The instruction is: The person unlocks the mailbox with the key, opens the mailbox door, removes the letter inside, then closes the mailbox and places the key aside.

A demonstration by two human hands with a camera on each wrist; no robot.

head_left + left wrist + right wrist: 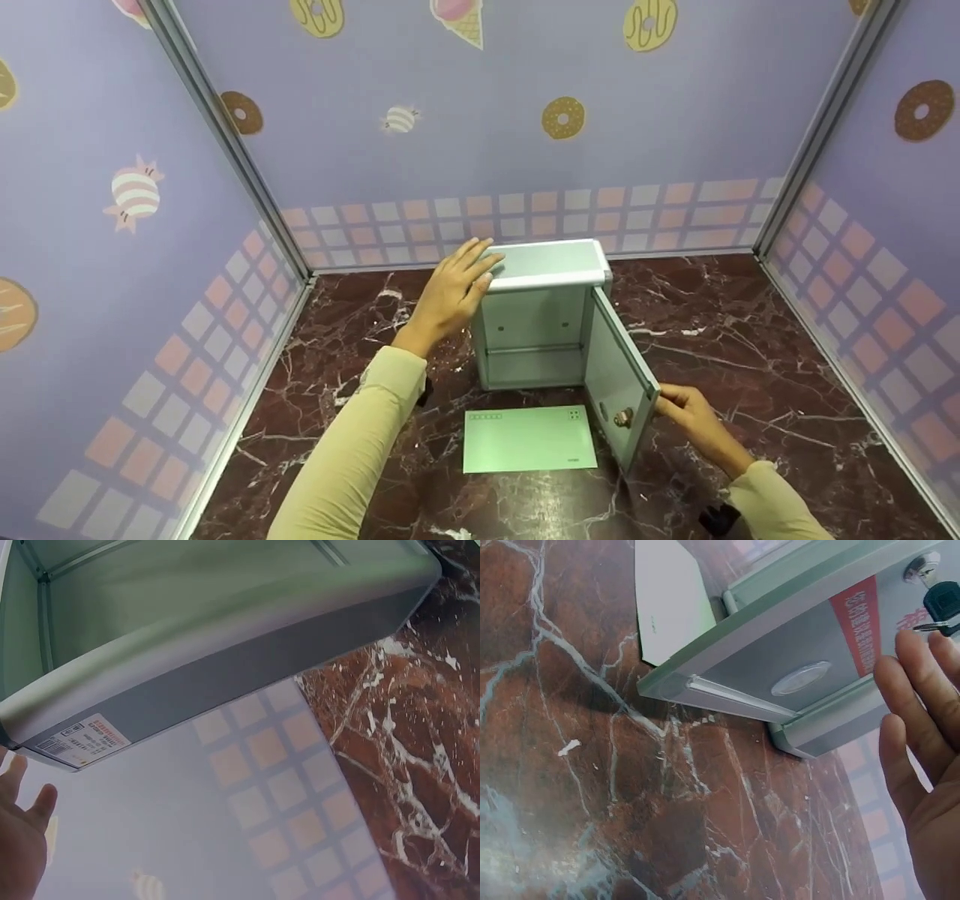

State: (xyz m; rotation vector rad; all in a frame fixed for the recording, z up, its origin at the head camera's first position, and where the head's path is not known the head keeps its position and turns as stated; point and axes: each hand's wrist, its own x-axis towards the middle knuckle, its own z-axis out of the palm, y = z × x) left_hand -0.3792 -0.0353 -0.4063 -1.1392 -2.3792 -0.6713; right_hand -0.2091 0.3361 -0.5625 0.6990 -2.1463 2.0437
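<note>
A small grey metal box (544, 262) stands with its door (619, 375) swung out to the right. My left hand (450, 292) rests on its upper left corner, fingers fairly straight across the top edge. The right hand (694, 420) is at the outer side of the door, near its free upper corner. In the right wrist view, its fingers (904, 690) are right at a dark-headed key (943, 601) in the lock (922, 568). The thumb lies outside that view, and I cannot tell whether the hand pinches the key. The box's interior shows bare panels.
A pale green-white envelope-like sheet (529, 442) lies flat before the box, beside the door's lower edge. Below is a dark red marbled surface (360, 315). Printed lilac walls (480, 157) stand at the back and both sides. A label (82, 741) is stuck on the box.
</note>
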